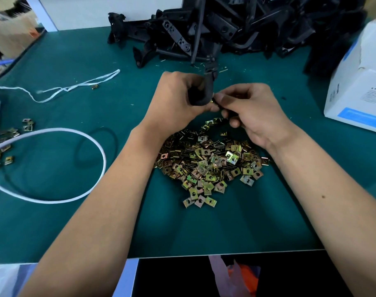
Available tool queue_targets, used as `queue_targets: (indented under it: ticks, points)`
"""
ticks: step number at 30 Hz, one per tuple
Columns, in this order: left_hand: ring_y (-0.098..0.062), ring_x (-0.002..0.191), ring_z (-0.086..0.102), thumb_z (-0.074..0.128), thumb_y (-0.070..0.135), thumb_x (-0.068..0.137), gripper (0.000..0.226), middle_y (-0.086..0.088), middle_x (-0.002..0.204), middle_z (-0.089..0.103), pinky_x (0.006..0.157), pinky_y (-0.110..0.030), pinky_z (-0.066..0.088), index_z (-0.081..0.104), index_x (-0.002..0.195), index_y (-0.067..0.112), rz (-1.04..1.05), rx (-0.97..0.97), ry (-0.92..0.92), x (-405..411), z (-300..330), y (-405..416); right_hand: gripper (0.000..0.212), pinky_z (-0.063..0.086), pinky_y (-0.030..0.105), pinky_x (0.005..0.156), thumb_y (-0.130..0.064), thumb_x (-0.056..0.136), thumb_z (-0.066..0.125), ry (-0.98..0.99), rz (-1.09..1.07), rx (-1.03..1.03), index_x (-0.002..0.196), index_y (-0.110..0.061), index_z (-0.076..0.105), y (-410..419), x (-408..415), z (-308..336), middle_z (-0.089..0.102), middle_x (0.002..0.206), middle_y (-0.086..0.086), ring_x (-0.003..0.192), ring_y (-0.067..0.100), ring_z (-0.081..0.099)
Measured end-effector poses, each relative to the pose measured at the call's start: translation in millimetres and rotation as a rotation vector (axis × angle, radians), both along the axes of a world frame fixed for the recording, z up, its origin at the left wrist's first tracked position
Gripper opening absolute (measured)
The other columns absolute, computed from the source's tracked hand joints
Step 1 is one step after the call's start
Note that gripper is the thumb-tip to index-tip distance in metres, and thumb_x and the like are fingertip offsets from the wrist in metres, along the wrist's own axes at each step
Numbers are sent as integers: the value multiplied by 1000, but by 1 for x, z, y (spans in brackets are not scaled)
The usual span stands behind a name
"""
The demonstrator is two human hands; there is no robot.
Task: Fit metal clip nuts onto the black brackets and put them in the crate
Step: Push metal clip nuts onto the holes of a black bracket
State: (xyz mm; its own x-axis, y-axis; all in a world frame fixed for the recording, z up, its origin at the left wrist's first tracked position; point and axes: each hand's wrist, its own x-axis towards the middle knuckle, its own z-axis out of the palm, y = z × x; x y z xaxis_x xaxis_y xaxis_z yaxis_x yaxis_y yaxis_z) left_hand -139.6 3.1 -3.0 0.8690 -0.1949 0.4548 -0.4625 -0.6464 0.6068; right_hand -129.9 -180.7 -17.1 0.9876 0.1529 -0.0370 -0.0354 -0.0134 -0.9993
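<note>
Bracket [201,93] is gripped in the left hand [178,99], long axis running up and away. Clip nut [212,101] is pinched by the right hand [249,110], touching the bracket's near end, just beside the left fingertips. Loose nuts [208,163] lie below both hands on the tabletop [75,221]; no crate is seen.

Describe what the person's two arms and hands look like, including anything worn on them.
Both forearms are bare up to the picture's edge: no sleeves show. The left hand and right hand wear no gloves, and no rings, watch or bands are visible. A small dark spot marks the right forearm.
</note>
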Motion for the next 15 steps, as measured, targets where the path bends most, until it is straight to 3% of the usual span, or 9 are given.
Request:
queue_targets:
  ticks: [8,12,15]
  points:
    - [-32,76,69,89,29,75,31,-10,81,73,72,-49,57,73,85,4,32,52,17,0,-1,-5,11,37,17,39,-6,99,65,102,-40,9,97,4,69,3,0,1,63,86,20,51,8,49]
    - [-12,74,70,91,25,75,22,3,79,74,73,-40,57,73,79,13,20,-5,46,-2,1,1,15,38,18,41,-9,103,60,185,-276,176,89,-7,65,-11,10,6,59,78,5,54,9,52]
    - [-11,79,68,92,33,72,28,10,82,72,78,-36,59,69,83,22,80,37,61,2,0,2,17,43,20,44,-12,107,53,141,-209,259,92,-12,61,-14,7,6,66,79,5,61,12,66]
